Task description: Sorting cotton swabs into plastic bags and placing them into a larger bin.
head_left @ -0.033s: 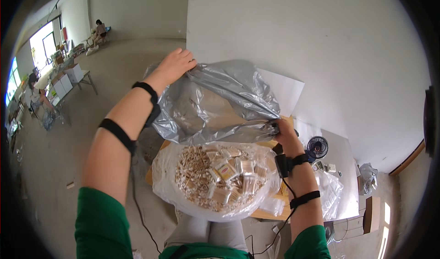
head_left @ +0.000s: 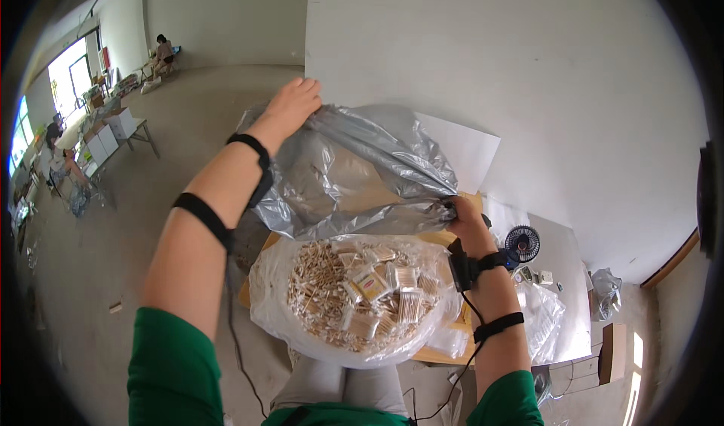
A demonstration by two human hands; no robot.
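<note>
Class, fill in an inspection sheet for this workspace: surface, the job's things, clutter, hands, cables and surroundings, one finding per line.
Surface: light wooden table top, mostly covered.
Job's things: large crinkled silver-grey plastic bag, held spread open above the table; clear plastic bag of small packets and loose wooden sticks below it.
Clutter: small black desk fan; more clear plastic bags at the right.
Hands: left hand grips the grey bag's far edge; right hand pinches its near edge; both wear black wrist straps.
Cables: thin black cable hanging from the right wrist strap.
Surroundings: bare concrete floor; white wall; other people at distant tables, left.
</note>
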